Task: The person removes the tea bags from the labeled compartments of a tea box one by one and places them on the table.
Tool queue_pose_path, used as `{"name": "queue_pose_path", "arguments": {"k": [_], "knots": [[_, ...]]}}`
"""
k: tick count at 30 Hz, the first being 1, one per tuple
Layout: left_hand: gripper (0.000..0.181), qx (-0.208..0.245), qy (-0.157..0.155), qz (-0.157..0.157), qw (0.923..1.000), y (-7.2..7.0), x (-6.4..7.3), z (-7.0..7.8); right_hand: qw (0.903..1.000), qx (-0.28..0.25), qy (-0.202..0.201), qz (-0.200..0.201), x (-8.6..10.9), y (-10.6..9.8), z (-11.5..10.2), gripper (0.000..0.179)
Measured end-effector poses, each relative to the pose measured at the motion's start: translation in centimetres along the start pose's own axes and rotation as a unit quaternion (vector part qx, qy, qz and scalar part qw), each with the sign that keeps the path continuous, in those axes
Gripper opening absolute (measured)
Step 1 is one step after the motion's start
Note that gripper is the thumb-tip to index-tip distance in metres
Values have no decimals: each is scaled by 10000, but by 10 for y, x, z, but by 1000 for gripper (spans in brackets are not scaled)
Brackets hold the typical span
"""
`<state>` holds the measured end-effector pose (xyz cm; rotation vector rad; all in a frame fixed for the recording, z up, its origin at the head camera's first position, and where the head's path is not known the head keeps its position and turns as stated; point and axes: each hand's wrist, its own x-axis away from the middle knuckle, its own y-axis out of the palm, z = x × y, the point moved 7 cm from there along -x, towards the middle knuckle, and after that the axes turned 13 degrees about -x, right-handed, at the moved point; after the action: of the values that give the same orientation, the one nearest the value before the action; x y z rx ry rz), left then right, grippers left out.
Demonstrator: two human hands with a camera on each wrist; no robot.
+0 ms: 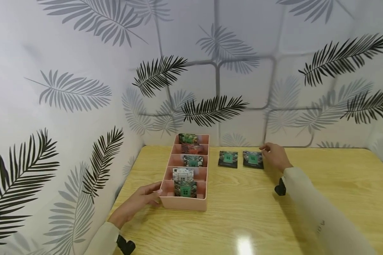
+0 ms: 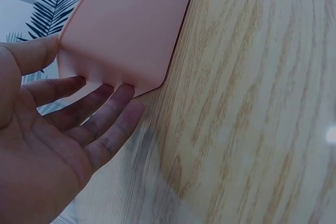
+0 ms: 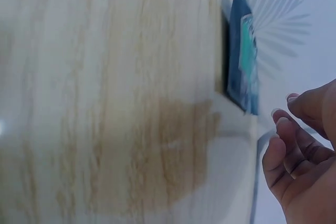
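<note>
Shown right of the pink five-compartment tray (image 1: 185, 204): farther black-and-green sachet (image 1: 253, 159), just left of the nearer right hand (image 1: 276, 155), pinch parted, empty; with tray's near-left corner held by left hand (image 1: 139, 201)

Leaf-printed sheeting (image 1: 191, 81) around a wood-grain table (image 1: 242, 202) suggests a booth.

The tray (image 1: 185, 204) is pink, loose packets (image 1: 228, 159) black-and-green, the backdrop (image 1: 191, 83) leaf-patterned.

Head view looks forward, down; close wrist views, seemingly tilted, share the table (image 1: 249, 202).
</note>
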<state>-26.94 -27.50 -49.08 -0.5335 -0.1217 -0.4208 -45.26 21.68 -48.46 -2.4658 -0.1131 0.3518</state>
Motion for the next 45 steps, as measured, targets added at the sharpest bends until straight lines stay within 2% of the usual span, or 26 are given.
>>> {"name": "queue_pose_path", "arguments": {"k": [6, 17, 28, 39, 45], "knots": [[70, -16, 57, -26, 10000, -1, 1, 5, 9994, -56, -341, -26, 6, 0, -17, 25], [66, -83, 89, -50, 9999, 1, 2, 8, 9971, -280, -703, -90, 15, 7, -58, 20], [68, -99, -28, 39, 9999, 2, 1, 6, 9943, -354, -969, -263, 23, 28, -87, 16], [66, -54, -69, 62, 9999, 3, 0, 3, 9869, -502, -1433, -540, 34, 49, -129, 16], [70, -86, -85, 65, 9999, 3, 2, 3, 9841, -675, -1448, -779, 40, 59, -145, 17]]}}
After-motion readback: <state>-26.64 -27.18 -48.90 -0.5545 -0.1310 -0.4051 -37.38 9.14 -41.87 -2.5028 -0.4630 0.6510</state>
